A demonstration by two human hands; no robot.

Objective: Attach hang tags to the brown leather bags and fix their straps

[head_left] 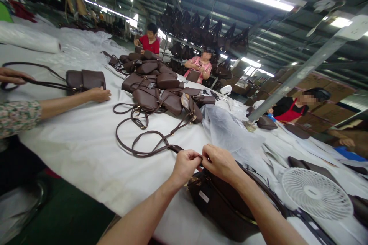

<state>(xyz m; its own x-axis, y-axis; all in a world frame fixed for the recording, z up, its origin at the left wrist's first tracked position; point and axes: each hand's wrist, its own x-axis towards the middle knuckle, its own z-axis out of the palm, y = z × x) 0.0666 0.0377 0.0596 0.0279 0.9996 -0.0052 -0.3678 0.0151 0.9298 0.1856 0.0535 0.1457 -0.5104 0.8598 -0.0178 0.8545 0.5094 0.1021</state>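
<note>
Close together, my left hand (186, 165) and my right hand (220, 162) both pinch a dark brown strap (176, 148) at the upper end of a dark brown handbag (227, 206). The bag lies on the white-covered table in front of me, with a gold zipper and a small white label showing. My right forearm crosses over part of it. From my fingers the strap's loose length loops leftward over the cloth. What exactly lies between my fingertips is partly hidden.
A pile of brown handbags (155, 92) covers the table's middle. Clear plastic sheeting (230, 126) lies beyond my hands, a white fan (316, 193) at right. At left, a co-worker's hands (99, 94) handle another brown bag (86, 80). Other people work along the far side.
</note>
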